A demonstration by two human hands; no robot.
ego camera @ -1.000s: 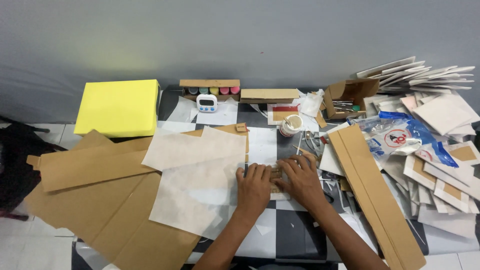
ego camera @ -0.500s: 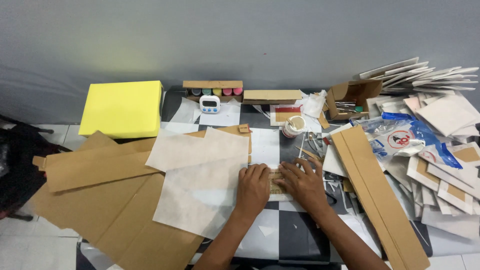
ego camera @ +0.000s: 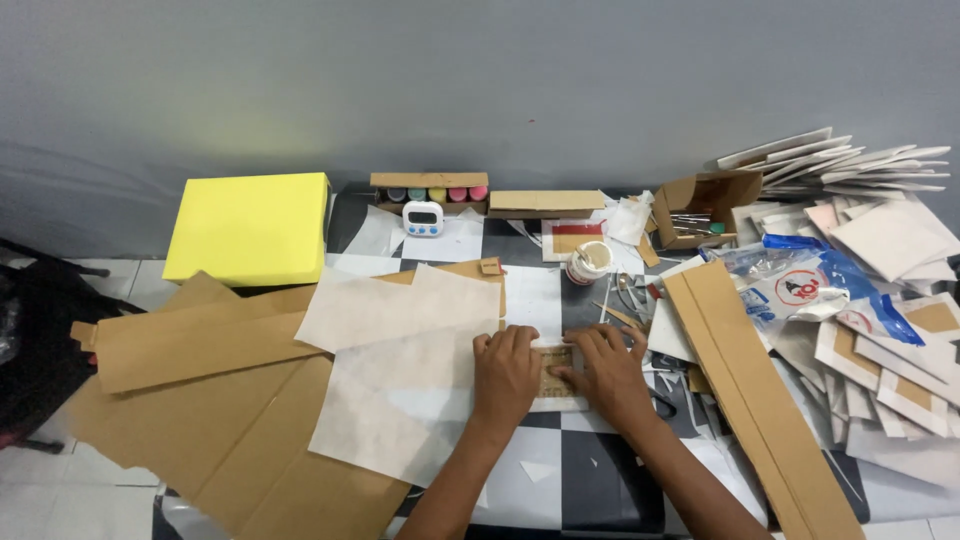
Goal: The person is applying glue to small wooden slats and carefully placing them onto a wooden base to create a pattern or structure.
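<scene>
Both hands rest palm down on a small brown cardboard piece (ego camera: 556,368) that lies on a white sheet on the checkered table top. My left hand (ego camera: 505,375) presses its left edge with fingers together and flat. My right hand (ego camera: 608,372) covers its right side, fingers spread a little toward the left. Off-white paper sheets (ego camera: 400,380) lie just left of my left hand. Only a narrow strip of the cardboard piece shows between the hands.
Large brown cardboard sheets (ego camera: 190,400) cover the left. A yellow box (ego camera: 250,226), a small timer (ego camera: 423,217), a row of paint pots (ego camera: 432,192) and a glue pot (ego camera: 590,262) stand at the back. A long cardboard strip (ego camera: 750,390), scissors and stacked boards crowd the right.
Both hands stayed pressed on the small cardboard piece; they shifted only slightly as the view drifted.
</scene>
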